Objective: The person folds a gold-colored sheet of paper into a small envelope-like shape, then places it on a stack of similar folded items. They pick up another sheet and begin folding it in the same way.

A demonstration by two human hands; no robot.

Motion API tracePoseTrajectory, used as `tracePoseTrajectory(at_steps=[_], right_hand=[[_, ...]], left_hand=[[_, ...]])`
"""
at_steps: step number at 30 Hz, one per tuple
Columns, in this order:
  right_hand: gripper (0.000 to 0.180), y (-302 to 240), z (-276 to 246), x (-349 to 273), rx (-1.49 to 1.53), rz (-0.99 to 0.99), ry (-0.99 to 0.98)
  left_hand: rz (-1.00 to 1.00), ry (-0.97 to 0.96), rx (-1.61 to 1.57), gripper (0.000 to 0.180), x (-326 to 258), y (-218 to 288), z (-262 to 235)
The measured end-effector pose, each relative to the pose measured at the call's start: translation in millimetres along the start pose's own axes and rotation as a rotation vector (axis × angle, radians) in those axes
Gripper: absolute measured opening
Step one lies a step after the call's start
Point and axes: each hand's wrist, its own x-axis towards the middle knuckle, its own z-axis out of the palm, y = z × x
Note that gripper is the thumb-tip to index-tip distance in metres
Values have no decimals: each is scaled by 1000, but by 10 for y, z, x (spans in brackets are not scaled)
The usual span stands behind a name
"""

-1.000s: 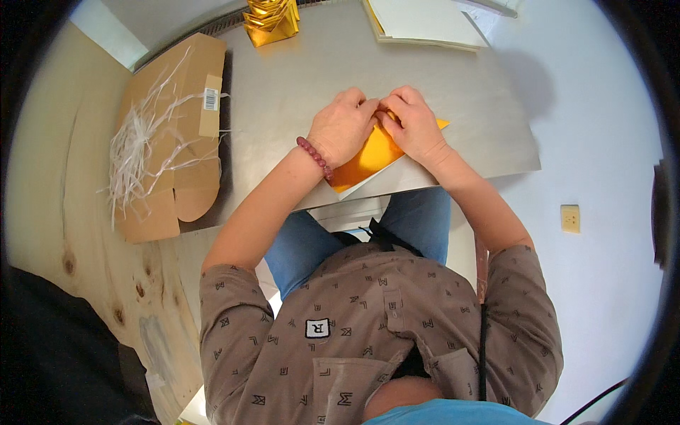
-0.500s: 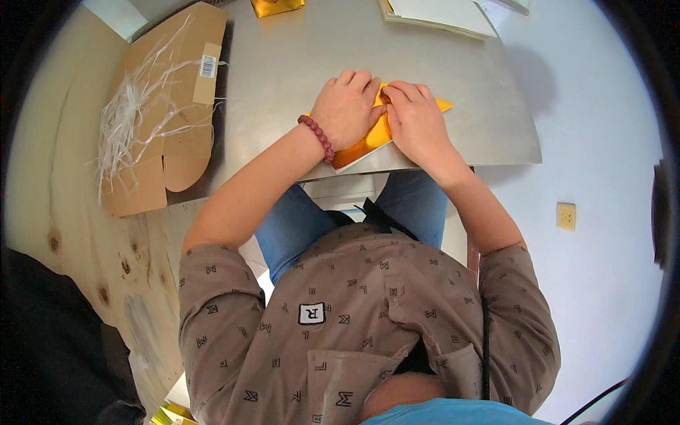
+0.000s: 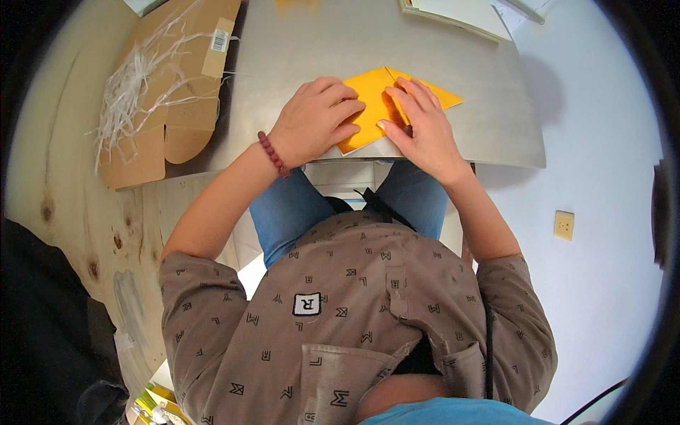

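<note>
A shiny gold folded sheet [image 3: 363, 93], with a white underside edge, lies on the metal table close to its front edge. Its right part comes to a point, and a crease runs down between my hands. My left hand [image 3: 320, 117] rests on the sheet's left side, fingers slightly bent and apart; a dark red bead bracelet circles that wrist. On the right part, my right hand [image 3: 425, 129] lies with its fingers spread and its thumb near the crease. The sheet is partly hidden under both hands.
At the left edge of the metal table [image 3: 297, 49] lies an opened cardboard box [image 3: 190, 117] with tangled white plastic strips [image 3: 131, 85]. A stack of white sheets [image 3: 460, 15] sits at the far right. Dark fabric [image 3: 57, 333] is at lower left, and a wall outlet [image 3: 564, 225] at right.
My left hand has slid left, away from my right hand, uncovering more of the gold sheet. My right hand's fingers have spread. The whole view has shifted slightly.
</note>
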Motion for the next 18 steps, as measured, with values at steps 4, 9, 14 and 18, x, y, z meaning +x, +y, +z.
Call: tracePoseTrajectory(at_steps=[4, 9, 14, 18], right_hand=[[52, 49, 7, 22, 110, -14, -18], [47, 84, 33, 38, 159, -22, -35], [40, 88, 57, 23, 161, -36, -40], [38, 66, 44, 33, 168, -69, -107]], left_hand=[[-84, -42, -88, 36, -198, 137, -120], [-56, -19, -85, 38, -364, 244, -123], [-113, -2, -113, 39, -439, 324, -73], [-147, 24, -72, 38, -445, 382, -9]])
